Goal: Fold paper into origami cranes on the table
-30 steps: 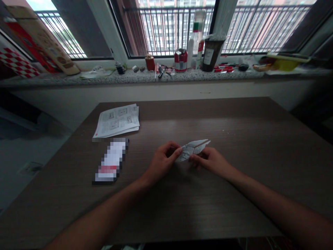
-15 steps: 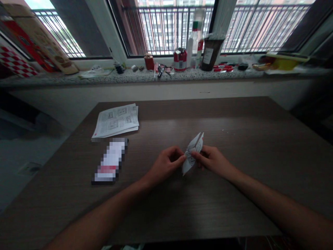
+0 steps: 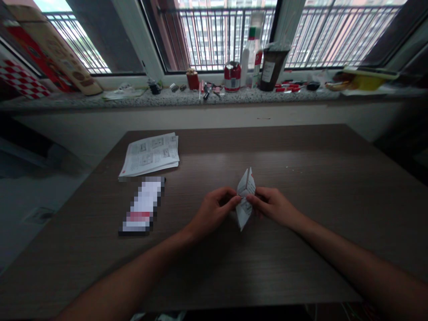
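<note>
A small folded piece of printed white paper (image 3: 245, 196) stands nearly upright over the middle of the dark wooden table (image 3: 301, 178), one point up and one point down. My left hand (image 3: 216, 211) pinches its left side with thumb and fingers closed. My right hand (image 3: 272, 206) pinches its right side in the same way. Both hands hover just above the tabletop.
A stack of printed sheets (image 3: 151, 155) lies at the table's far left. A blurred flat rectangular object (image 3: 142, 205) lies in front of it. The stone windowsill (image 3: 133, 100) behind holds a red can (image 3: 232, 76), bottles, a dark cup (image 3: 271, 67) and small clutter.
The folded paper has been turned from lying nearly flat, pointing right, to standing almost vertical between my hands. Both hands kept their pinch and shifted slightly closer together.
</note>
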